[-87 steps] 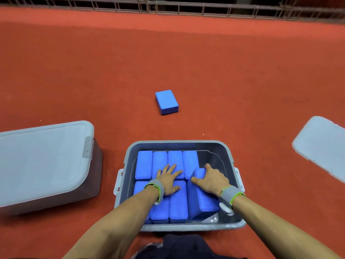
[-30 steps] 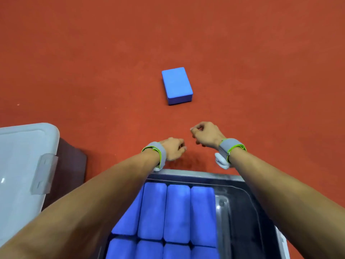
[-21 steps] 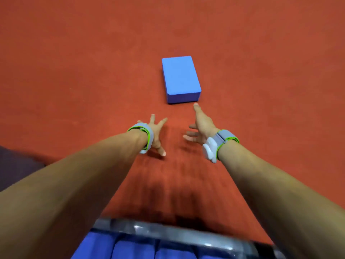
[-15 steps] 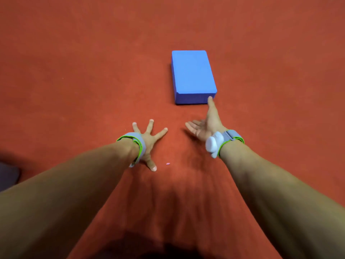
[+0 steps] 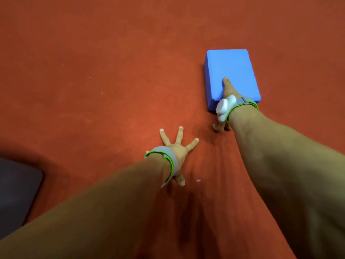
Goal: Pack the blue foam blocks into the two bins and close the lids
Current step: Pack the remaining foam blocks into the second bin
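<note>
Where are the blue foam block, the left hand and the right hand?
blue foam block (image 5: 231, 68): head view, bare top face.
left hand (image 5: 177, 150): head view, back of the hand, spread flat on the floor.
right hand (image 5: 228, 90): head view, back of the hand on the block.

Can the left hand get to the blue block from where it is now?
Probably yes. The left hand lies flat with fingers spread on the red floor, apart from the blue block, with only bare floor between them. The right hand already touches the block.
</note>
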